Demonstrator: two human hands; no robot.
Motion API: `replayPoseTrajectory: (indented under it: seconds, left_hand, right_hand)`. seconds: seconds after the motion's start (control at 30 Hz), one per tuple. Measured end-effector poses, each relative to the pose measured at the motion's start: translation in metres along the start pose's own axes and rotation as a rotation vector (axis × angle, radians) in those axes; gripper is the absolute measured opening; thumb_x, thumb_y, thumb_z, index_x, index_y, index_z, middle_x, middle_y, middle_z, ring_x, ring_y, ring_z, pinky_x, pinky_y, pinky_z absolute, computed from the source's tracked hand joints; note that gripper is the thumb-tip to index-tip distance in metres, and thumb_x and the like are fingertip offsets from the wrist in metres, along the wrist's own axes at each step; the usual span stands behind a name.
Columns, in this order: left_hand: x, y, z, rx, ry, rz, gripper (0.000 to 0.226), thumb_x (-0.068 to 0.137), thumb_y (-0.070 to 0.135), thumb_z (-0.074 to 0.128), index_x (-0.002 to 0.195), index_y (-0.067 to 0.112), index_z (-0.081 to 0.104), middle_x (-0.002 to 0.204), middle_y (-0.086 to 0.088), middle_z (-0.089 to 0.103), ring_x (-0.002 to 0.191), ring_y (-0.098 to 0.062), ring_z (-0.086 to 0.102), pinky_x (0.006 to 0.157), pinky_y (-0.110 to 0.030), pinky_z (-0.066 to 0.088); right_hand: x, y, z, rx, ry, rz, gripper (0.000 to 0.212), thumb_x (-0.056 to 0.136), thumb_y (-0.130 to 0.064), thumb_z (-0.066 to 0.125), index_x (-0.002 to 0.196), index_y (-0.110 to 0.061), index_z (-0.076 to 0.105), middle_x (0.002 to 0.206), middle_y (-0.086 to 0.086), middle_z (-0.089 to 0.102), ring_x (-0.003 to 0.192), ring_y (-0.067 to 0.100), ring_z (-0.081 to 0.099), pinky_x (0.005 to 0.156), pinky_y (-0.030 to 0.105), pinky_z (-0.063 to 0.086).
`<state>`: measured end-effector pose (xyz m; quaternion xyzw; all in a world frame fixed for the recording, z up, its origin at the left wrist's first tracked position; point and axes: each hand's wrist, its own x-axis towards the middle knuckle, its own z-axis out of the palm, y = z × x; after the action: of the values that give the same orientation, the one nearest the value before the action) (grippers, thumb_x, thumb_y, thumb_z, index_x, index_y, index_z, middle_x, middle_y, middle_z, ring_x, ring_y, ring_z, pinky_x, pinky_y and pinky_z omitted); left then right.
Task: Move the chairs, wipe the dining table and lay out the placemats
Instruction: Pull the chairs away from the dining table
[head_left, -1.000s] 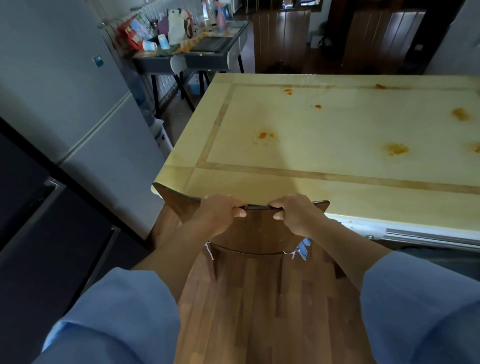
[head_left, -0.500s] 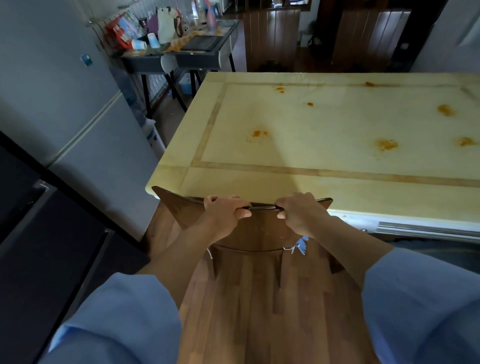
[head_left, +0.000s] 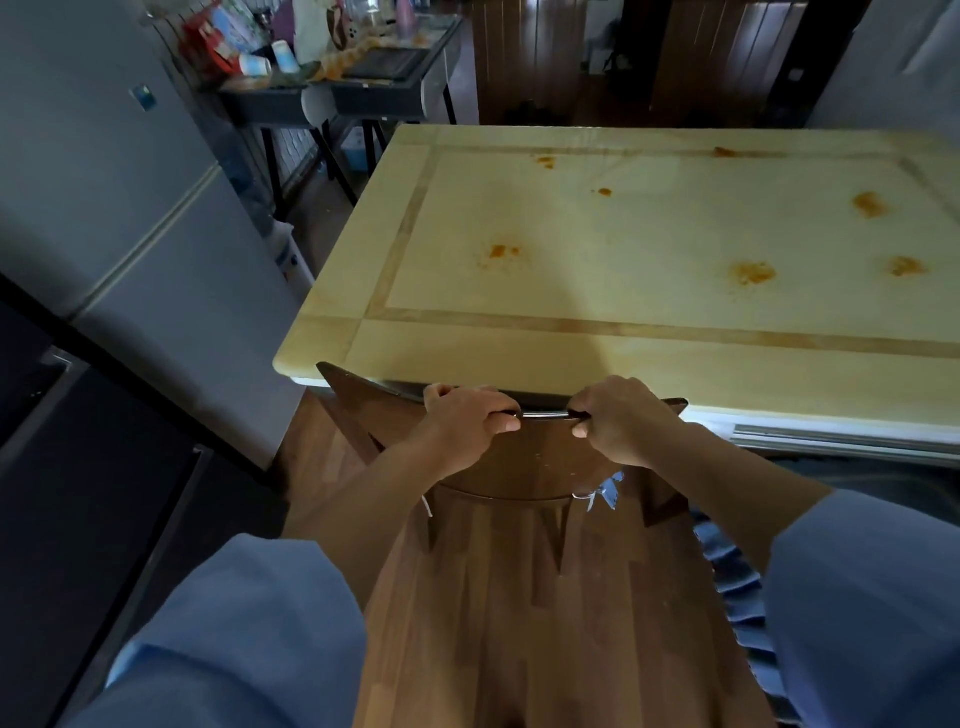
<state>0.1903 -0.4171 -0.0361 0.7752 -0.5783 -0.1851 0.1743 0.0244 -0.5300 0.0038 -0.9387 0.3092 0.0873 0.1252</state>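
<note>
A dark wooden chair (head_left: 540, 457) stands tucked against the near edge of the pale yellow dining table (head_left: 649, 358). My left hand (head_left: 462, 426) grips the top rail of the chair's back, and my right hand (head_left: 618, 421) grips the same rail just to the right. Several orange stains (head_left: 750, 273) mark the tabletop. The chair's seat is hidden under the table. No placemats or cloth are in view.
A grey refrigerator (head_left: 156, 249) stands close on the left, with a dark cabinet (head_left: 78, 493) nearer me. A cluttered dark side table (head_left: 332, 93) stands at the back left. A blue pleated fabric (head_left: 737, 571) hangs at the lower right. The floor is brown wood.
The view has shifted slightly to the right and down. Both hands keep the same grip on the chair's back, and the chair has barely moved.
</note>
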Motion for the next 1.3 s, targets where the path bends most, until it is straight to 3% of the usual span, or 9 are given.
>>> replayPoseTrajectory:
  seconds: [0.13,0.37,0.5,0.6,0.7,0.8,0.87,0.97,1.3]
  left_hand:
    - [0.016,0.001,-0.003,-0.009,0.011,0.001,0.019,0.092,0.038,0.048,0.102,0.036,0.064,0.091,0.014,0.055,0.091,-0.008,0.051,0.071,-0.026,0.009]
    - [0.043,0.006,-0.007,-0.014,0.018,-0.024,0.023,0.092,0.038,0.048,0.109,0.032,0.063,0.094,0.017,0.052,0.101,-0.006,0.05,0.075,-0.024,0.009]
    - [0.036,0.01,-0.01,-0.015,-0.005,-0.058,0.026,0.093,0.037,0.047,0.114,0.029,0.061,0.11,0.013,0.059,0.107,-0.01,0.048,0.084,-0.026,0.011]
    - [0.033,0.022,-0.016,0.033,-0.073,-0.115,0.028,0.095,0.037,0.045,0.118,0.028,0.058,0.117,0.007,0.058,0.113,-0.016,0.048,0.094,-0.032,0.017]
    - [0.029,0.049,-0.014,0.13,0.023,-0.082,0.031,0.095,0.032,0.045,0.124,0.024,0.055,0.131,0.001,0.052,0.121,-0.02,0.047,0.106,-0.039,0.016]
    - [0.021,0.105,0.0,0.039,0.145,0.058,0.032,0.094,0.031,0.048,0.123,0.02,0.056,0.127,-0.001,0.055,0.119,-0.021,0.049,0.106,-0.04,0.018]
    - [0.016,0.147,0.013,-0.01,0.111,0.148,0.03,0.094,0.03,0.048,0.12,0.019,0.058,0.12,-0.002,0.06,0.112,-0.022,0.054,0.102,-0.036,0.025]
    - [0.004,0.224,0.045,-0.099,0.0,0.283,0.03,0.093,0.028,0.051,0.12,0.017,0.059,0.12,-0.003,0.061,0.109,-0.024,0.057,0.099,-0.036,0.037]
    - [-0.088,0.465,0.2,-0.143,-0.463,0.534,0.038,0.093,0.036,0.051,0.126,0.017,0.053,0.123,-0.005,0.06,0.111,-0.02,0.057,0.094,-0.035,0.045]
  right_hand:
    - [0.01,0.008,-0.006,0.031,0.001,0.022,0.02,0.092,-0.023,0.056,0.105,-0.011,0.065,0.1,0.011,0.066,0.095,0.029,0.059,0.072,0.027,0.033]
    - [0.03,0.024,-0.009,0.065,0.008,0.059,0.015,0.092,-0.021,0.056,0.098,-0.01,0.064,0.085,0.004,0.058,0.089,0.028,0.059,0.069,0.028,0.034]
    - [0.026,0.024,-0.002,0.132,0.036,0.094,0.013,0.094,-0.017,0.052,0.092,-0.008,0.062,0.081,0.004,0.057,0.079,0.024,0.055,0.066,0.029,0.038]
    - [0.014,0.019,-0.004,0.205,0.054,0.13,0.013,0.095,-0.017,0.048,0.098,-0.009,0.058,0.094,0.006,0.06,0.089,0.026,0.056,0.07,0.032,0.044]
    - [-0.012,0.025,-0.015,0.293,0.133,0.164,0.034,0.095,-0.02,0.047,0.129,-0.016,0.054,0.13,0.011,0.057,0.12,0.03,0.052,0.097,0.038,0.045]
    - [-0.055,0.054,-0.024,0.311,0.231,0.212,0.031,0.093,-0.017,0.048,0.122,-0.016,0.061,0.128,0.009,0.061,0.122,0.03,0.053,0.1,0.036,0.042]
    - [-0.092,0.08,-0.028,0.302,0.244,0.297,0.034,0.093,-0.018,0.05,0.127,-0.018,0.058,0.134,0.005,0.058,0.126,0.026,0.049,0.104,0.032,0.036]
    - [-0.17,0.131,-0.031,0.259,0.213,0.42,0.035,0.094,-0.019,0.05,0.128,-0.015,0.057,0.137,0.007,0.055,0.126,0.025,0.048,0.106,0.031,0.034]
    - [-0.446,0.276,0.015,0.165,0.015,0.721,0.032,0.092,-0.017,0.051,0.122,-0.016,0.062,0.13,0.009,0.059,0.119,0.028,0.053,0.095,0.033,0.043]
